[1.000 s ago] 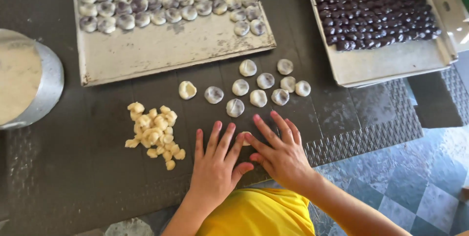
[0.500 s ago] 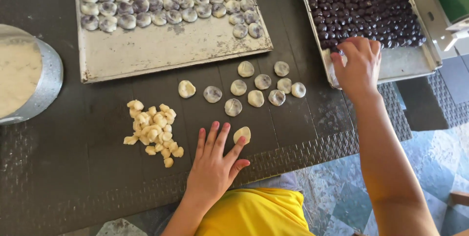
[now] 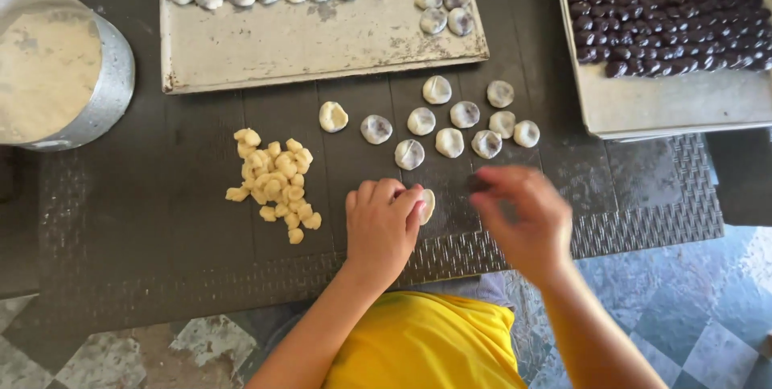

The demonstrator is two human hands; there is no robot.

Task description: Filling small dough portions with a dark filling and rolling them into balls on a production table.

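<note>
Two hands over the mat: left hand cupping a dough disc, right hand pinching a dark ball.

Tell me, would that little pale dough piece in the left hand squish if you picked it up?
Probably yes. The dough piece looks soft and flattened under the left hand, so it would likely bend or dent. It seems light, like the small lumps in the pile, and may feel a bit sticky.

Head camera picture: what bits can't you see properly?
- Right hand: blurred by motion; the dark piece at its fingertips is unclear.
- Flat dough piece: partly hidden behind the left hand.
- Tray of dark balls: cut off by the top and right edges.
- Metal bowl: cut off at left.
</note>
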